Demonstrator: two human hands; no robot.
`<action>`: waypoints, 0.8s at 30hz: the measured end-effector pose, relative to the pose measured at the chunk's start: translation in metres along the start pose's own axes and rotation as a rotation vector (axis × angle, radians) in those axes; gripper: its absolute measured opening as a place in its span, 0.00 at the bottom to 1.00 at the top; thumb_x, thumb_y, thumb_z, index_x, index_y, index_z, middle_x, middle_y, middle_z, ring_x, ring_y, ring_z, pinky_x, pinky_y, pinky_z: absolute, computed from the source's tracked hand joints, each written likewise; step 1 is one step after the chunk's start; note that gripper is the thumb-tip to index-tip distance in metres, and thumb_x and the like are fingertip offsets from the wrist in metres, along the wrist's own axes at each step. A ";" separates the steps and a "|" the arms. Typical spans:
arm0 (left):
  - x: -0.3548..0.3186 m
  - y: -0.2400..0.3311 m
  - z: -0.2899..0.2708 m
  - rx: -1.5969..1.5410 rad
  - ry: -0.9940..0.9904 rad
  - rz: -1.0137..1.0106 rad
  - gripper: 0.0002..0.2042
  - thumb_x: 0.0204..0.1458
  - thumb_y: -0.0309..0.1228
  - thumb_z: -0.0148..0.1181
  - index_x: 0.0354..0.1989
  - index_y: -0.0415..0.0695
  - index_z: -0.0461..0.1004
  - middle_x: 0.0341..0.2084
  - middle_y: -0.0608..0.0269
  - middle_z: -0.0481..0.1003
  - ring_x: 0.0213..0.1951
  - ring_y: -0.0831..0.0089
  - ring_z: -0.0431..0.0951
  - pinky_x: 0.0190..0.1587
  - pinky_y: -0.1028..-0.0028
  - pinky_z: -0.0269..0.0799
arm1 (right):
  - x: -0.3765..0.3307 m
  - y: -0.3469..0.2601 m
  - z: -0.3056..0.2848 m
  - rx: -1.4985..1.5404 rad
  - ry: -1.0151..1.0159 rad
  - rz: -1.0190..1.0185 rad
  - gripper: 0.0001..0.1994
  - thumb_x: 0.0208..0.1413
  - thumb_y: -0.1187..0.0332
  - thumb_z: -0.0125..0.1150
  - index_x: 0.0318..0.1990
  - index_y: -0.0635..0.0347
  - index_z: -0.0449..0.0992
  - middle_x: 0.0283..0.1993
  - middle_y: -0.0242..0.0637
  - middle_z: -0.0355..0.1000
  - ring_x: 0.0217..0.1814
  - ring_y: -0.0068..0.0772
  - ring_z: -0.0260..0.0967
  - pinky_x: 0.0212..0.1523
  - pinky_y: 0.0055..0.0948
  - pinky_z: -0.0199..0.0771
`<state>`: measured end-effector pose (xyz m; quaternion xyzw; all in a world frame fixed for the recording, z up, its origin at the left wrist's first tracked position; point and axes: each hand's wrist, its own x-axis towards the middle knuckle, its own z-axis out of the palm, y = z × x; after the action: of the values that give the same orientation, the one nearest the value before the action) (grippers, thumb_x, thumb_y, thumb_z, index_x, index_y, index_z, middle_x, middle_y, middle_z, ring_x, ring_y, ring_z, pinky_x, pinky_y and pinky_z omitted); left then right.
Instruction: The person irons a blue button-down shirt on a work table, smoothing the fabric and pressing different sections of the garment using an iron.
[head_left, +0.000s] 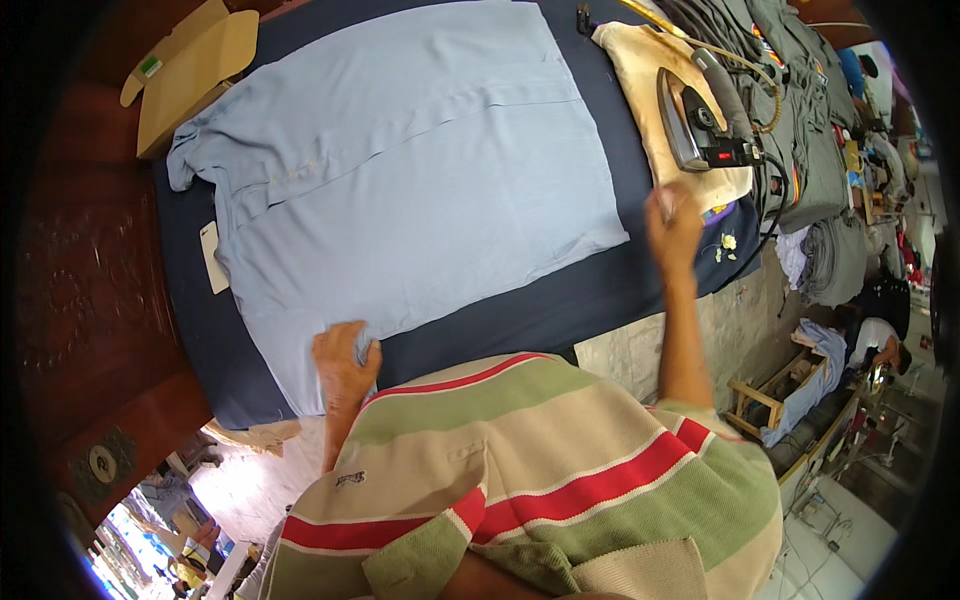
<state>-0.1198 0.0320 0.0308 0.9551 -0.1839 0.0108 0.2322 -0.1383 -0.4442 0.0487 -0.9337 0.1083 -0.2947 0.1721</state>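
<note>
A light blue garment [420,160], which looks like a shirt, lies spread across a dark blue covered table [450,325]. My left hand [343,365] is at its near left edge, with a bit of the cloth bunched between thumb and fingers. Off the garment's right side, my right hand [675,222] is raised with curled fingers; whether anything is inside them is hidden. Just beyond that hand, an electric iron [690,125] with a grey-wrapped handle rests on a scorched cream pad [640,75].
An open cardboard box [185,75] stands at the far left, and a white card [213,258] pokes out beside the garment. Dark grey clothes [800,110] are piled to the right, past the iron's hose [765,75]. Carved dark wood [90,240] borders the left side.
</note>
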 end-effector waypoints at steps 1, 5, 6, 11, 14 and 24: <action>0.006 -0.015 -0.002 0.054 0.088 -0.052 0.11 0.43 0.28 0.58 0.37 0.42 0.73 0.33 0.59 0.73 0.38 0.61 0.72 0.46 0.63 0.63 | 0.035 0.025 -0.006 -0.220 0.059 -0.048 0.10 0.47 0.68 0.58 0.36 0.62 0.72 0.41 0.44 0.69 0.45 0.50 0.65 0.42 0.42 0.64; 0.040 -0.092 -0.024 0.140 0.450 -0.386 0.18 0.49 0.39 0.56 0.46 0.42 0.71 0.41 0.53 0.72 0.45 0.55 0.71 0.48 0.60 0.64 | 0.172 0.075 -0.016 -0.861 0.083 0.131 0.27 0.48 0.47 0.56 0.51 0.57 0.70 0.49 0.47 0.68 0.49 0.50 0.66 0.46 0.46 0.66; 0.052 -0.115 -0.022 0.233 0.484 -0.470 0.20 0.51 0.42 0.55 0.48 0.43 0.69 0.44 0.52 0.71 0.47 0.55 0.70 0.49 0.60 0.64 | 0.187 0.097 -0.021 -0.774 -0.041 0.148 0.28 0.47 0.47 0.57 0.50 0.58 0.70 0.46 0.47 0.70 0.47 0.49 0.68 0.45 0.45 0.67; 0.091 -0.141 -0.024 0.414 0.402 -0.796 0.22 0.52 0.47 0.51 0.50 0.46 0.68 0.49 0.53 0.68 0.51 0.56 0.68 0.48 0.60 0.66 | 0.227 0.185 -0.012 -0.156 -0.483 0.433 0.24 0.42 0.55 0.66 0.40 0.66 0.72 0.24 0.38 0.71 0.23 0.30 0.70 0.25 0.28 0.71; 0.082 -0.159 -0.022 0.270 0.388 -0.857 0.19 0.53 0.45 0.49 0.47 0.45 0.69 0.44 0.56 0.72 0.47 0.58 0.71 0.46 0.61 0.67 | 0.220 0.165 -0.010 -0.245 -0.422 0.398 0.20 0.42 0.59 0.65 0.36 0.67 0.70 0.24 0.39 0.70 0.22 0.27 0.69 0.22 0.27 0.70; 0.095 -0.164 -0.050 0.242 0.321 -1.034 0.19 0.53 0.46 0.48 0.47 0.48 0.70 0.45 0.58 0.70 0.49 0.59 0.70 0.49 0.60 0.65 | 0.161 -0.122 0.043 -0.138 -0.801 -0.302 0.22 0.41 0.64 0.62 0.46 0.63 0.68 0.32 0.55 0.73 0.37 0.56 0.72 0.37 0.43 0.71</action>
<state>0.0303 0.1570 0.0134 0.9273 0.3489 0.0618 0.1208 0.0285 -0.3699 0.1451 -0.9890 -0.0855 0.0772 0.0926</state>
